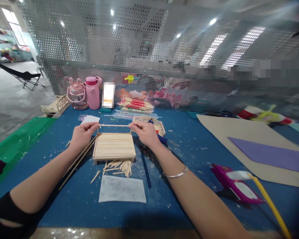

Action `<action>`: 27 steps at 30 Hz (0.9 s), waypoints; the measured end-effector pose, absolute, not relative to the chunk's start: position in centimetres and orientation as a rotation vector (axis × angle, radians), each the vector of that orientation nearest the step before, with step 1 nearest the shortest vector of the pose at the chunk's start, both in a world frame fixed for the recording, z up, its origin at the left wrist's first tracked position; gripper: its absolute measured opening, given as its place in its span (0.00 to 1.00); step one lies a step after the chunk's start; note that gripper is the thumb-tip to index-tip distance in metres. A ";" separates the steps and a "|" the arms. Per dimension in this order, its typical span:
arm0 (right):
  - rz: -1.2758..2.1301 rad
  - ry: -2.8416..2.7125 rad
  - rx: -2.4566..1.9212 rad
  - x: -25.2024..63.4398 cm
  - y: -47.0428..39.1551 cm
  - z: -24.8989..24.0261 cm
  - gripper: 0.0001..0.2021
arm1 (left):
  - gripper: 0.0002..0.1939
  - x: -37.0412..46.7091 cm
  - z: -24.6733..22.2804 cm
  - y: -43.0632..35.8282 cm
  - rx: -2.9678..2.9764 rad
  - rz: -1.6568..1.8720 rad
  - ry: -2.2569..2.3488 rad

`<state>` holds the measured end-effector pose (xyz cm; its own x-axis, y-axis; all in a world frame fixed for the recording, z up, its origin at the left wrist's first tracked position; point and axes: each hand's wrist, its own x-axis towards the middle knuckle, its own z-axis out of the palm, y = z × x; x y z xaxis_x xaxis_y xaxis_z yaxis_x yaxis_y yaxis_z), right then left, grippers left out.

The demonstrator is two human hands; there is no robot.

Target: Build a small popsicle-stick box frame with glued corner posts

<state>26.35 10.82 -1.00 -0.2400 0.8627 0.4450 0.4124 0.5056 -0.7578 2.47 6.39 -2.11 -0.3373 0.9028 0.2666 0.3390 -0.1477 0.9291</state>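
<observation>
Between my two hands a thin wooden stick runs level across the back of a small stick-built platform. My left hand pinches its left end with thumb and fingertips, near a short upright post. At the other end my right hand pinches it the same way, near the right post. The platform has a slatted top and low legs. Several short cut sticks lie in front of it. Two long thin sticks lie under my left forearm. A blue glue gun is partly hidden behind my right hand.
A white paper lies nearest me, with a dark blue pen-like rod beside it. A pink bottle, a lit phone and bundled sticks stand or lie at the back. Right are a purple box and cardboard.
</observation>
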 end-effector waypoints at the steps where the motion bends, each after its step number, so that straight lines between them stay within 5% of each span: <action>1: 0.715 -1.813 -1.053 26.5 10.9 -1.1 0.12 | 0.17 2.5 -2.1 6.4 1.408 1.509 1.638; 7: 1.239 -1.492 -1.023 27.8 11.3 -1.3 0.16 | 0.14 2.5 -2.1 6.3 1.412 1.530 1.673; 27: 0.976 -1.650 -1.045 27.7 11.5 -1.7 0.10 | 0.14 2.6 -2.3 6.3 1.432 1.528 1.675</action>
